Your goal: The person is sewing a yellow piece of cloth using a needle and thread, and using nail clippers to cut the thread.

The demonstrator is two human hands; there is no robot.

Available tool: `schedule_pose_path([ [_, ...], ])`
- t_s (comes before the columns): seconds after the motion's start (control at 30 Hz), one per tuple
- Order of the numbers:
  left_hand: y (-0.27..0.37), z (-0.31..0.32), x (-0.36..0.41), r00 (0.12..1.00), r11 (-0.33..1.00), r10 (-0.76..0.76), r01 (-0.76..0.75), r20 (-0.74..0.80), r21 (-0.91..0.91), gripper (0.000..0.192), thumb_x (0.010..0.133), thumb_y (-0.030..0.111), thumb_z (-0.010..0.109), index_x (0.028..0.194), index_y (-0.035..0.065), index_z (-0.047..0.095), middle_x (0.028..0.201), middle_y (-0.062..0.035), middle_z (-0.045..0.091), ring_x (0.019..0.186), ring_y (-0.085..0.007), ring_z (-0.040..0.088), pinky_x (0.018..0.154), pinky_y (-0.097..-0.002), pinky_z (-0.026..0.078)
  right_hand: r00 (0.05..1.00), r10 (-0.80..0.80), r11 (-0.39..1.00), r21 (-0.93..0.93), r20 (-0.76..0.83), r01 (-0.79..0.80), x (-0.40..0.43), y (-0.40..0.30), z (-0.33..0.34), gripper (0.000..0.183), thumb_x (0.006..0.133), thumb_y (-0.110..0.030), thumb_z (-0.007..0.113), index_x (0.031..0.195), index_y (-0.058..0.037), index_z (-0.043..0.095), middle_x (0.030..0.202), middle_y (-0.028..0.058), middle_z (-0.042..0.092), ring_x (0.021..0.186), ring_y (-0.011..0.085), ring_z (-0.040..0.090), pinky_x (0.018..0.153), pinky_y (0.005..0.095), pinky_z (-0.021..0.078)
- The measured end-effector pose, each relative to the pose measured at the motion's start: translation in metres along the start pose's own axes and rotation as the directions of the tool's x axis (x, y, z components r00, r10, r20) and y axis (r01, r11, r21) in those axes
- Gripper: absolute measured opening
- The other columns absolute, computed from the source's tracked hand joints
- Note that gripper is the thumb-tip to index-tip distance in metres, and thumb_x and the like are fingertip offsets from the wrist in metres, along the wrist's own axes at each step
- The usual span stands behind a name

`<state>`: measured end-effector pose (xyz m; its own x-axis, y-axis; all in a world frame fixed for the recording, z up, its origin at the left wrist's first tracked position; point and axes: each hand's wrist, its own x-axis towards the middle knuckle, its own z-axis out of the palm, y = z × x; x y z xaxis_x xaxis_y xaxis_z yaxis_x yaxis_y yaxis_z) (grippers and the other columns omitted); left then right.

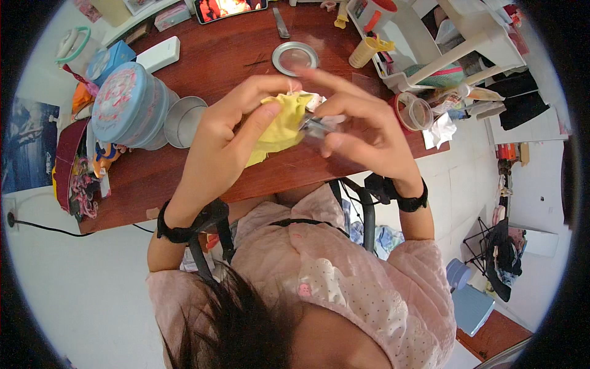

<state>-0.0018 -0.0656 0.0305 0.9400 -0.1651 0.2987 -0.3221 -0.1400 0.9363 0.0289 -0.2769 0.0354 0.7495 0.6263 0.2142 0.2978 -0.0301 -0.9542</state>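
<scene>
My left hand [230, 124] pinches a piece of yellow fabric [283, 122] between thumb and fingers, above the wooden table's near edge. A bunched white and pink bit [311, 99] shows at the fabric's upper right. My right hand [364, 124] is blurred by motion and holds a small metal tool [318, 127] against the fabric's right side. The tool's exact kind is too blurred to tell. Beyond my hands, a round silver-rimmed lid [295, 57] lies flat on the table.
A blue round tin [133, 106] and an open metal tin [184, 122] stand left. A metal strip [280, 23] and a lit phone [230, 9] are at the back. At right are a white rack [410, 83], a clear plastic tub [415, 113] and crumpled tissue [440, 131].
</scene>
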Motion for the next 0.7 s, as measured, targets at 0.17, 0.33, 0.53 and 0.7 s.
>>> schedule_pose_path([
  [0.17,-0.001,-0.011,0.0,0.988,0.998,-0.05,0.044,0.148,0.041,0.021,0.094,0.002,0.047,0.114,-0.0026,0.053,0.104,-0.0045,0.059,0.091,-0.0068,0.053,0.08,-0.0198,0.041,0.997,-0.063,0.998,0.025,0.034,0.062,0.005,0.008,0.004,0.017,0.082,-0.01,0.066,0.094,0.0025,0.063,0.091,0.0076,0.062,0.081,0.0132,0.057,0.069,0.0271,0.0457],
  [0.33,-0.004,-0.009,-0.004,0.99,0.971,-0.091,0.112,0.108,-0.212,0.044,0.09,-0.006,0.049,0.131,0.0034,0.036,0.09,-0.0037,0.057,0.086,-0.0055,0.052,0.076,-0.0182,0.041,0.97,-0.241,0.938,-0.259,-0.016,0.229,0.008,0.01,0.0,0.018,0.081,-0.009,0.067,0.095,0.0019,0.062,0.087,0.0085,0.061,0.075,0.0159,0.059,0.068,0.0271,0.0465],
  [0.53,0.001,-0.004,-0.007,0.986,0.968,-0.163,0.163,0.018,-0.189,0.033,0.089,-0.006,0.051,0.121,0.0005,0.048,0.102,-0.0058,0.058,0.085,-0.0076,0.055,0.073,-0.0215,0.044,0.946,-0.31,0.807,-0.551,-0.092,0.211,0.004,0.004,0.007,0.022,0.08,-0.015,0.07,0.096,-0.001,0.063,0.092,0.011,0.061,0.074,0.0224,0.063,0.066,0.0315,0.0514],
  [0.7,0.0,-0.005,-0.006,0.999,0.992,0.043,-0.044,0.013,0.12,0.021,0.087,-0.007,0.051,0.107,-0.0043,0.056,0.122,-0.0079,0.052,0.091,-0.0101,0.057,0.077,-0.0231,0.046,0.932,-0.354,0.71,-0.672,-0.08,0.212,0.005,-0.006,0.005,0.025,0.079,-0.017,0.071,0.1,-0.0053,0.064,0.101,0.0096,0.058,0.079,0.0248,0.063,0.069,0.0338,0.0526],
])
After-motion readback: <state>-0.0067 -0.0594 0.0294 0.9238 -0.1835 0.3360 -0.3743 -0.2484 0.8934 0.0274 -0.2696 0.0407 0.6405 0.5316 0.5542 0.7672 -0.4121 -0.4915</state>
